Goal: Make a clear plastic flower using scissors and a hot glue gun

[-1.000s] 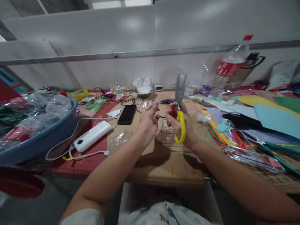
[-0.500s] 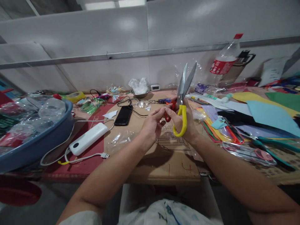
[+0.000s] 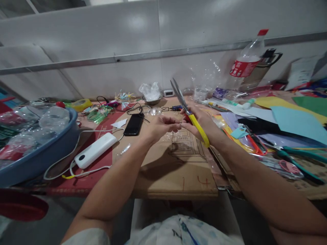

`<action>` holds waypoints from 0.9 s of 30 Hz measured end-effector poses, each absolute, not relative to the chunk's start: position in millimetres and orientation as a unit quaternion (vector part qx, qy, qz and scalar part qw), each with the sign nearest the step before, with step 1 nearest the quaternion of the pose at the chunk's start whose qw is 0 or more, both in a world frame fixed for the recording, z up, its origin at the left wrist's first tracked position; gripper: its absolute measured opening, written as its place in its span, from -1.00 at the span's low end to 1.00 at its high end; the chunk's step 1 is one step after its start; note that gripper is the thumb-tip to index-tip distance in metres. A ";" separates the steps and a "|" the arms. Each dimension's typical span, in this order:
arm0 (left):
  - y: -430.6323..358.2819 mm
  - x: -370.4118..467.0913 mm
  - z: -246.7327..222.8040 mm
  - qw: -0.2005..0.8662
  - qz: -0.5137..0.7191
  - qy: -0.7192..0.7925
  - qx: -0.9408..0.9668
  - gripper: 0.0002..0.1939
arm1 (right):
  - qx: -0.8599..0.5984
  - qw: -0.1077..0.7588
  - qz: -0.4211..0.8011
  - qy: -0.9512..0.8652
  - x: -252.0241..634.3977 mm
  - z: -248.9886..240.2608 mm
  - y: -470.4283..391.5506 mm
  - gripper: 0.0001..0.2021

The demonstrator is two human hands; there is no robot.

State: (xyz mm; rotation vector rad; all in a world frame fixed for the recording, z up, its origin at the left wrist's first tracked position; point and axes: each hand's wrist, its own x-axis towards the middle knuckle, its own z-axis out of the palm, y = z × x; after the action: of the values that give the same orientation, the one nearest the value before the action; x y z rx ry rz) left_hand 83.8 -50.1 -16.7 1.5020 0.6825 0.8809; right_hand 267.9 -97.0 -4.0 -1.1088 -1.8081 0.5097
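Observation:
My right hand (image 3: 200,122) holds a pair of scissors (image 3: 196,127) with a yellow handle loop. A red part shows behind the loop, mostly covered by the fingers. The steel blades point up and to the left, slightly apart. My left hand (image 3: 163,127) is closed in a pinch, its thumb and fingertips meeting the right hand's fingertips over the cardboard (image 3: 163,177). Whatever lies between the fingertips is too small to make out. Clear plastic scraps (image 3: 125,149) lie on the cardboard to the left, below a black phone (image 3: 134,124).
On the left stand a blue basin (image 3: 58,146) of crushed plastic bottles and a white power bank (image 3: 95,150) with a cable. To the right lie coloured paper sheets (image 3: 296,122), green-handled pliers (image 3: 304,154) and a box cutter (image 3: 255,141). A large bottle (image 3: 244,68) stands behind.
The scissors have tilted left, their blades now nearer each other and pointing up-left. Both hands have turned, with the fingertips still together. The red part is now mostly hidden.

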 end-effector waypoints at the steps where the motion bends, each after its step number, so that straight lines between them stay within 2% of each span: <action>1: -49.5 83.0 -16.7 0.593 0.366 0.297 0.653 -0.79 | -0.447 0.458 0.203 -0.741 267.9 -4.0 -97.5 -0.68; 6: -46.6 82.4 -20.6 0.616 0.358 0.301 0.634 -0.79 | -0.442 0.448 0.184 -0.755 266.0 0.2 -100.8 -0.69; 13: -54.4 89.0 -12.1 0.725 0.464 0.268 0.434 -0.81 | -0.444 0.522 0.227 -0.692 253.9 -15.9 -99.0 -0.64; 18: -59.1 95.8 -10.2 0.725 0.538 0.283 0.324 -0.79 | -0.417 0.537 0.234 -0.695 235.9 -42.3 -95.9 -0.66; 23: -61.6 103.7 -14.5 0.716 0.585 0.291 0.246 -0.79 | -0.403 0.520 0.231 -0.716 223.4 -42.3 -102.3 -0.58; 27: -66.5 107.2 -12.5 0.720 0.595 0.281 0.221 -0.85 | -0.397 0.506 0.261 -0.720 221.4 -48.4 -99.1 -0.59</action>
State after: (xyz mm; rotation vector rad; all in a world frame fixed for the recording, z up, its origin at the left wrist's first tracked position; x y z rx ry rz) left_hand 107.2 -66.5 -12.5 0.4890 0.6216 1.3151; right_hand 221.4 -99.1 -48.4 -0.9564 -1.7359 0.6295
